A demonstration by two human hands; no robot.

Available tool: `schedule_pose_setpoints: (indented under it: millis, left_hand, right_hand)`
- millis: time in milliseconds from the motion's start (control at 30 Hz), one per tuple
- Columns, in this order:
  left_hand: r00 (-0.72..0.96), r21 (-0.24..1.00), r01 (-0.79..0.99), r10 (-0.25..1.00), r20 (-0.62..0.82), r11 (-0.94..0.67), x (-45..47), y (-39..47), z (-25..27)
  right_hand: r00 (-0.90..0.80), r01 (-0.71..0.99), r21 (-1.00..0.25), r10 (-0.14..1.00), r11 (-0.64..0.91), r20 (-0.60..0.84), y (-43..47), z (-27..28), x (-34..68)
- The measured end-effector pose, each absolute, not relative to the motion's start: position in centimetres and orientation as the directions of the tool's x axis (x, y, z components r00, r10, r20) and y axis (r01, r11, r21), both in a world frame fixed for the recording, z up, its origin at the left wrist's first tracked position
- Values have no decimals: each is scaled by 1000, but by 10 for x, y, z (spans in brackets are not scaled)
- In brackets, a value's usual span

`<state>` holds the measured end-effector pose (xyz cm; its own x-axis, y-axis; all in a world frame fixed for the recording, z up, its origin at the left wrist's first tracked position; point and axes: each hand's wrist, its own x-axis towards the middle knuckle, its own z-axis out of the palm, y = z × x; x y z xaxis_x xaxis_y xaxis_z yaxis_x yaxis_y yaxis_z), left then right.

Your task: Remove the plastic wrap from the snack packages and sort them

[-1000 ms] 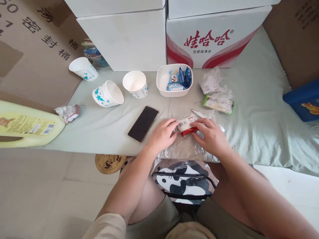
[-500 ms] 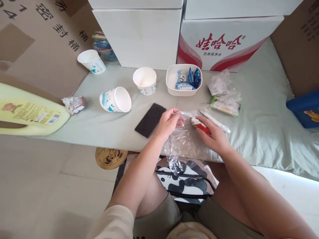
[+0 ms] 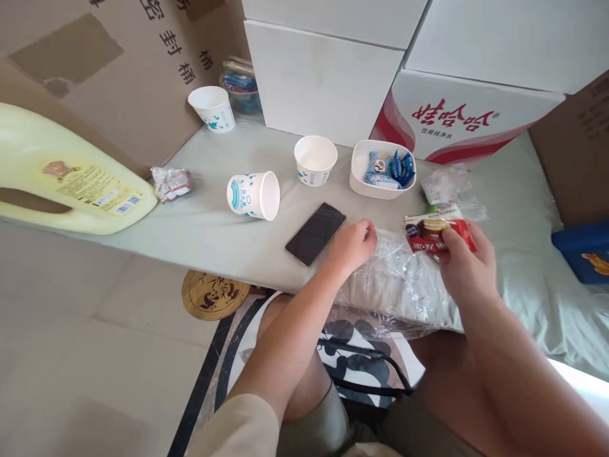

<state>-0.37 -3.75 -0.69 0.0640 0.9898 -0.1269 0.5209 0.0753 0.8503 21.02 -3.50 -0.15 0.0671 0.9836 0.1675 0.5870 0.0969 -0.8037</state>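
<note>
The red-and-white snack packet [image 3: 419, 238] is above the bench, pinched in the right hand [image 3: 469, 263]. The left hand [image 3: 352, 247] is closed on the edge of a clear plastic bag [image 3: 404, 279]. This loose film could catch the packet, or a pull on it could push the smartphone [image 3: 315, 233], just beside the left hand. Behind the packet, wrapped packs [image 3: 445, 184] stand in the way; farther left, one paper cup [image 3: 242, 197] lies on its side.
</note>
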Motion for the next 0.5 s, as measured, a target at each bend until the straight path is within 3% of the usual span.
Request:
schedule_pose_setpoints:
  millis: [33,100,200,367,433,500]
  left_hand:
    - [77,844,534,991,-113,54,-3,-38,-7]
    - [99,841,541,990,-95,27,-3,-38,-6]
    - [125,826,564,989,-84,-1,-3,-39,-3]
    - [141,806,591,982,-123,16,-5,-41,0]
    - [144,811,585,981,-132,24,-6,-41,1]
    - [153,815,579,980,-128,16,-8,-41,1]
  right_hand:
    - [177,417,-909,981,-1,80,-22,7,202]
    - [206,341,-939,978,-47,26,9,26,183]
    - [207,320,-945,978,-69,-1,63,52,154]
    - [203,441,-873,971,-209,-130,139,72,108]
    - [273,454,-875,961,-168,-43,152,72,91]
    - [235,557,-831,963,-21,133,152,70,75]
